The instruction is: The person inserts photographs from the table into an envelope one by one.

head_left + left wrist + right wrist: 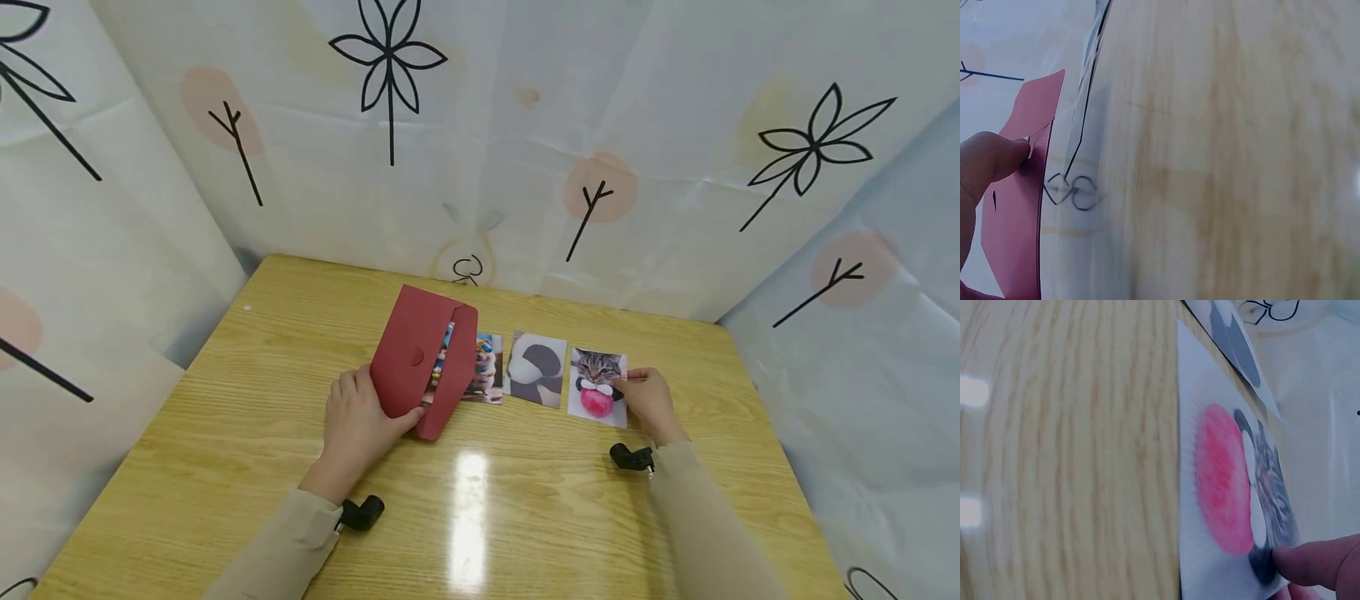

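Observation:
My left hand [360,421] grips a red envelope [408,358] by its lower end, the thumb [1004,156] lying over the flap side. Its flap stands partly raised, and the edge of a colourful picture [438,367] shows in the opening. At the right, my right hand [651,404] pinches the edge of a photo card [597,387] showing a cat with a pink ball. In the right wrist view the thumb [1310,562] presses on that card [1194,572]. Whether the card is lifted off the table I cannot tell.
Between the hands lies a grey-and-white photo card [536,371]. Left of it, another colourful card [489,371] is partly hidden by the envelope. Everything is on a wooden table [225,450], with a patterned white curtain [487,125] behind and at both sides.

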Motion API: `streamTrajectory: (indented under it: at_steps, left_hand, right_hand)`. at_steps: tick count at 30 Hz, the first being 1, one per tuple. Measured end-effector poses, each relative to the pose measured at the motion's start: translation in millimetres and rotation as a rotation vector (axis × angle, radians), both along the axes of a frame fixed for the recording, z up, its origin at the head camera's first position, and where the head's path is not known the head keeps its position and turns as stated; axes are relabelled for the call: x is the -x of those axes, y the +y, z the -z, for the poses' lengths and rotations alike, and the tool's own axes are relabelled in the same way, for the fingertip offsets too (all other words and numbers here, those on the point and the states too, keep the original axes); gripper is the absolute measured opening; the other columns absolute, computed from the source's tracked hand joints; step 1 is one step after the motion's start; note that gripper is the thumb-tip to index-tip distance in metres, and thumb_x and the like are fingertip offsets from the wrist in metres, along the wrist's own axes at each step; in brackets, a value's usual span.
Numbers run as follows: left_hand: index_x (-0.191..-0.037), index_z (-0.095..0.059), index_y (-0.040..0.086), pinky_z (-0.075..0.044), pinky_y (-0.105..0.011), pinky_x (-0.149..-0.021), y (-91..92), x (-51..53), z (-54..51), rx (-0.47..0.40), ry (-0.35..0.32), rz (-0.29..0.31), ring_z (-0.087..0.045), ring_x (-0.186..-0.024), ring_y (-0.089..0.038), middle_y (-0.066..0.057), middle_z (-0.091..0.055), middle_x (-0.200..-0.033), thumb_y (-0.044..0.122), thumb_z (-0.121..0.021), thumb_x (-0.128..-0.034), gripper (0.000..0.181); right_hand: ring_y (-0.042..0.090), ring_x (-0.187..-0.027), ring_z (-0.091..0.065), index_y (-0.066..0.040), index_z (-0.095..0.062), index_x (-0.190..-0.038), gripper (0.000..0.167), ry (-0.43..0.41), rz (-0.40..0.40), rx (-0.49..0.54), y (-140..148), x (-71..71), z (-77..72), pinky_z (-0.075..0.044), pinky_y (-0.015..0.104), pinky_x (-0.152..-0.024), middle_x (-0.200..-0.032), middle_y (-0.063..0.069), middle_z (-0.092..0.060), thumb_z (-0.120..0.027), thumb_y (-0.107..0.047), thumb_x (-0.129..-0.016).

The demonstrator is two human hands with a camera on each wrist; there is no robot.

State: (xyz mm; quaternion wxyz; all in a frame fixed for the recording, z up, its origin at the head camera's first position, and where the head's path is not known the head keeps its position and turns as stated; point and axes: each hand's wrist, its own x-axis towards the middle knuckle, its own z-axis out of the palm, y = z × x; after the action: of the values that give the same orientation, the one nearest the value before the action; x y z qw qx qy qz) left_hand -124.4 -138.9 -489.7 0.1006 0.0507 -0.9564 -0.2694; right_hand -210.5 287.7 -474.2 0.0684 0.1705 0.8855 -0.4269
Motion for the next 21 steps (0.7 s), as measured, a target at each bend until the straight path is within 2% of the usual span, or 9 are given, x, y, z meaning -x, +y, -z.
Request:
streamTrajectory:
  at_steps: [7, 12, 17, 21]
  left_hand:
    - [-0.136, -0.035, -0.01, -0.038, -0.053, -0.088, -1.0, 1.6, 0.9, 0.0, 0.0, 0.003, -0.04, -0.107, -0.04, -0.026, -0.042, -0.12, 0.062, -0.078, -0.066, 0.109]
    - [-0.135, -0.036, -0.01, -0.038, -0.054, -0.089, -2.5, 2.0, 1.3, 0.0, 0.009, -0.003, -0.04, -0.108, -0.04, -0.026, -0.042, -0.12, 0.061, -0.079, -0.0658, 0.108]
    - [-0.135, -0.036, -0.01, -0.038, -0.053, -0.087, -1.3, 2.9, 2.7, 0.001, 0.009, 0.004, -0.041, -0.106, -0.04, -0.026, -0.043, -0.118, 0.061, -0.078, -0.0657, 0.108]
    - [-0.135, -0.036, -0.01, -0.039, -0.052, -0.086, 0.8, 3.7, 3.9, 0.005, 0.006, 0.009, -0.041, -0.104, -0.039, -0.025, -0.043, -0.117, 0.062, -0.078, -0.0656, 0.108]
  right_hand:
    - [0.025, -0.096, -0.054, 0.009, -0.048, -0.127, 0.039, 0.021, 0.006, -0.014, 11, 4.4, -3.3, -0.046, 0.027, -0.072, -0.112, 0.021, -0.054, -0.053, -0.014, -0.096]
    - [0.023, -0.095, -0.056, 0.01, -0.049, -0.131, 0.04, 0.073, -0.015, -0.01, 11, 6.3, -23.2, -0.049, 0.025, -0.071, -0.111, 0.02, -0.056, -0.05, -0.015, -0.099]
    - [0.02, -0.092, -0.056, 0.009, -0.046, -0.135, 0.043, 0.117, 0.007, 0.072, 8, 5.4, -44.7, -0.053, 0.025, -0.075, -0.115, 0.019, -0.054, -0.047, -0.017, -0.101]
    - [0.015, -0.091, -0.058, 0.008, -0.041, -0.139, 0.046, 0.143, 0.003, 0.2, 0, 5.8, -52.3, -0.052, 0.021, -0.077, -0.12, 0.02, -0.052, -0.046, -0.02, -0.102]
